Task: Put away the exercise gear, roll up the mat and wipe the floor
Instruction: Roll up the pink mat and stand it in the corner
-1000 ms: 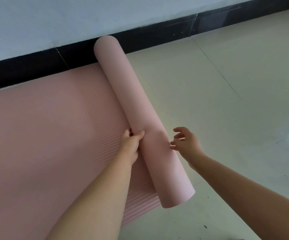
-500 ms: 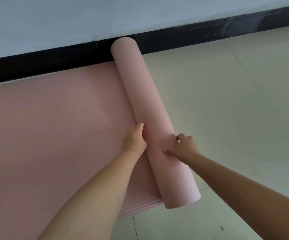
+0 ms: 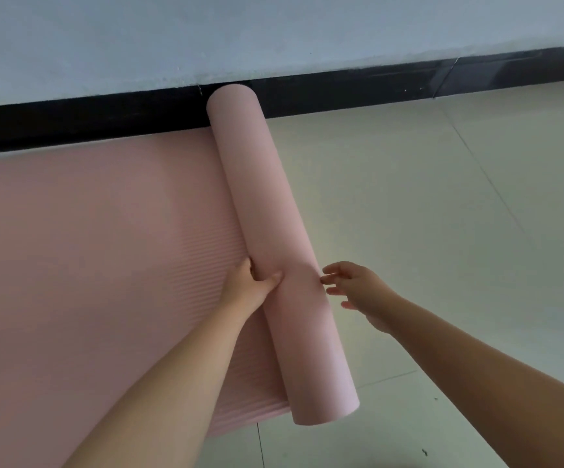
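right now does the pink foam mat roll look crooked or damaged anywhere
Nothing stands out. The pink foam mat roll looks even and undamaged, its far end at the black baseboard. The left hand grips it; the right hand hovers open beside it.

Half-rolled mat on the floor by the wall

The pink foam mat's rolled tube (image 3: 273, 231) lies on the pale tiled floor (image 3: 425, 214), its far end at the black skirting board (image 3: 71, 126); the mat's flat ribbed part (image 3: 88, 248) spreads left of the tube, bare floor right.
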Tool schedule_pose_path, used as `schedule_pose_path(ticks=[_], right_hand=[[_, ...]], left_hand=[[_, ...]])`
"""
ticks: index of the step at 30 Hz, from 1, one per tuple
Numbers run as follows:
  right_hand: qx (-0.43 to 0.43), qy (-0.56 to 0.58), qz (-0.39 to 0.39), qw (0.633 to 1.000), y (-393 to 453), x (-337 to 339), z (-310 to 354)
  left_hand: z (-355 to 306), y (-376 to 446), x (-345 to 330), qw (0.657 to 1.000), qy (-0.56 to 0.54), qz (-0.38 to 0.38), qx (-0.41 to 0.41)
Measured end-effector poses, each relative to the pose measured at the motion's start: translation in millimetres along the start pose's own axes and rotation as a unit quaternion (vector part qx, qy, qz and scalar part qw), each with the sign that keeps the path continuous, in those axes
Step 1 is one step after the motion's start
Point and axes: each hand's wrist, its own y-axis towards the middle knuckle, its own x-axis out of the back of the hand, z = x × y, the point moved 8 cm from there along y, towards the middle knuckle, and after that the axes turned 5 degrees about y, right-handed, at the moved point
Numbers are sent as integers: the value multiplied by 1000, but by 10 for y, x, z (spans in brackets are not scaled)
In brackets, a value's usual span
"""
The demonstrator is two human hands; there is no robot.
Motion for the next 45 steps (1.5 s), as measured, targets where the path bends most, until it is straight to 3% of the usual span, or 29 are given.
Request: schedule_pose_path(ticks=[3, 5, 8, 10, 12, 14, 16, 20, 24, 30, 33, 37, 45], right_hand=[[14, 30, 26, 999, 46, -162, 68], [6, 59, 28, 998, 95, -274, 62], [-14, 45, 46, 998, 160, -460, 66], [-10, 24, 65, 998, 171, -576, 117], [18, -39, 77, 996, 163, -669, 195], [46, -112, 94, 988, 152, -769, 234], [56, -134, 132, 981, 125, -873, 245], [55, -100, 200, 973, 90, -890, 314], [20, -29, 165, 986, 233, -699, 262], [-31, -68, 176, 982, 100, -855, -3], [-33, -75, 191, 978, -6, -1039, -62], [-10, -76, 165, 983, -45, -1128, -29], [-29, -30, 56, 998, -159, -1476, 84]], left_hand=[[48, -80, 241, 992, 5, -122, -32], [24, -167, 344, 986, 26, -150, -68], [-16, -287, 394, 984, 86, -120, -99], [14, -350, 456, 989, 90, -94, -71], [128, -409, 511, 998, 42, -46, -9], [268, -532, 448, 995, -84, 21, 43], [330, -692, 364, 993, -97, 34, 51], [514, -917, 232, 990, 10, -83, 118], [579, -996, 311, 973, 15, -179, 146], [531, -1111, 585, 964, 110, -202, 130], [531, -1066, 679, 967, 147, -179, 106], [635, -929, 715, 976, 188, -83, 70], [978, -593, 1071, 997, 6, 41, 63]])
